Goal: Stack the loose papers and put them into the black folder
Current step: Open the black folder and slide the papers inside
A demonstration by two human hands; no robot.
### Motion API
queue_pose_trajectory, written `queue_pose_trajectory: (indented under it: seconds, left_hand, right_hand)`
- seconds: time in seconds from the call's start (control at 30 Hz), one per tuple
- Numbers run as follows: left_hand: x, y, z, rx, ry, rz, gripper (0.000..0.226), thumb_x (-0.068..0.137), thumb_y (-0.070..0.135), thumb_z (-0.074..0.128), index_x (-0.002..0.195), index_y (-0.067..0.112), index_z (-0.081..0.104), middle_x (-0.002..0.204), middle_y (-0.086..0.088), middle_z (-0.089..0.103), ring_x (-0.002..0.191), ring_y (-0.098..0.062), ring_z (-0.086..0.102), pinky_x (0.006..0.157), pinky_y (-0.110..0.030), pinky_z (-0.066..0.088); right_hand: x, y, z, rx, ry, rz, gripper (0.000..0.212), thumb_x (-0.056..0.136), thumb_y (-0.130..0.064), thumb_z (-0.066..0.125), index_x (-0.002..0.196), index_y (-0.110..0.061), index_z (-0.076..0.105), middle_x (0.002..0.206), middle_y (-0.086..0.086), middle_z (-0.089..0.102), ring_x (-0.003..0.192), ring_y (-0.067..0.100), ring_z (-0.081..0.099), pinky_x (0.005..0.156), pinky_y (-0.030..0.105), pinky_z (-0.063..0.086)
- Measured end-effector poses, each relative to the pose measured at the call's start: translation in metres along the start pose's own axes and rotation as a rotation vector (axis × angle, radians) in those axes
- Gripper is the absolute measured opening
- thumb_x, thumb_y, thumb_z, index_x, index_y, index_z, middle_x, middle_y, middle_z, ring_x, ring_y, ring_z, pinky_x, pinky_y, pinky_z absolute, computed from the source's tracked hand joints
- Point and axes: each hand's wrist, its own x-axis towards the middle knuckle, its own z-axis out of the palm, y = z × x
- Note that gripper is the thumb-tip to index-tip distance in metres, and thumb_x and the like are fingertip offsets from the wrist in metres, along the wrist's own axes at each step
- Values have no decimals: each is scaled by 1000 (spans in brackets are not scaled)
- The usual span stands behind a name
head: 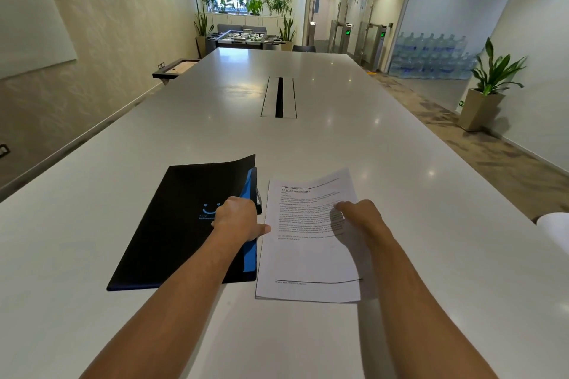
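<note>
A black folder with a blue smile logo and blue inner lining lies on the white table, its cover lifted a little along the right edge. My left hand grips that right edge, thumb pointing toward the papers. Just right of the folder lies a stack of printed papers, its far right corner curling up. My right hand rests on the stack's right side, fingers bent over the sheets; whether it pinches them is unclear.
A cable slot sits in the table's middle. Another white sheet pokes in at the right edge. A potted plant stands on the floor to the right, and a foosball table beyond the far end.
</note>
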Motion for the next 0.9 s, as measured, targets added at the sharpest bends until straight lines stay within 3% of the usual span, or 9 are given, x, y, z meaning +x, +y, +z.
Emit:
queue_pose_trajectory:
  seconds: [0.1,0.23,0.33,0.47,0.57,0.63,0.7,0.77,0.9]
  left_hand:
    - [-1,0,-1,-8,-9,3,72,73,68,65,114,9,55,112,-14,51,86,-22,54,80,-37,56]
    - [-4,-2,-5,-17,-7,13,70,73,69,64,109,10,56,101,-11,48,77,-18,52,62,-29,46]
    - [-5,-2,-7,-15,-11,29,67,72,71,64,101,11,55,96,-9,48,71,-16,51,57,-27,42]
    - [-7,-5,-11,-21,-24,69,59,74,70,63,85,13,50,81,-4,49,63,-12,49,53,-25,40]
    - [-9,-9,-16,-60,-54,77,52,79,64,62,79,14,50,76,-2,49,63,-12,51,51,-24,38]
    - [-10,-14,-20,-97,-62,76,44,85,55,62,76,15,47,76,-2,50,61,-11,51,49,-23,36]
    - [-13,-19,-23,-122,-61,81,29,90,37,60,80,14,47,79,-2,51,63,-11,50,50,-22,37]
    - [-17,-22,-26,-149,-56,81,13,91,19,57,83,12,49,77,-2,49,60,-11,47,50,-22,36]
    - [-19,-26,-32,-232,-36,88,9,93,13,52,101,9,54,90,-7,59,69,-13,52,63,-26,48]
  right_hand:
    - [-1,0,-2,75,-26,10,55,84,-28,63,127,1,47,115,18,62,94,32,63,68,33,51]
    - [-5,10,-9,141,-147,-19,23,84,-9,57,105,-5,48,99,10,59,78,20,61,49,22,49]
    - [-8,19,-14,212,-234,-25,37,83,0,54,118,-2,42,112,12,57,87,20,60,56,24,53]
    - [-11,28,-17,314,-344,11,50,81,8,56,126,-8,39,124,14,58,107,32,60,87,42,55]
    - [-16,29,-16,401,-348,-21,53,81,16,48,126,-10,38,127,15,53,111,33,56,86,38,54]
    - [-18,30,-16,513,-351,-24,57,80,20,43,128,-11,37,126,17,52,112,36,55,92,43,53]
    - [-21,28,-19,619,-347,-38,58,80,23,40,126,-12,38,122,16,53,108,36,57,87,43,55]
    - [-24,22,-25,686,-296,-72,57,80,25,37,123,-11,38,115,13,55,101,31,59,69,33,59]
    - [-28,2,-38,760,-118,-171,55,81,25,37,119,-14,37,102,4,55,88,21,59,50,17,54]
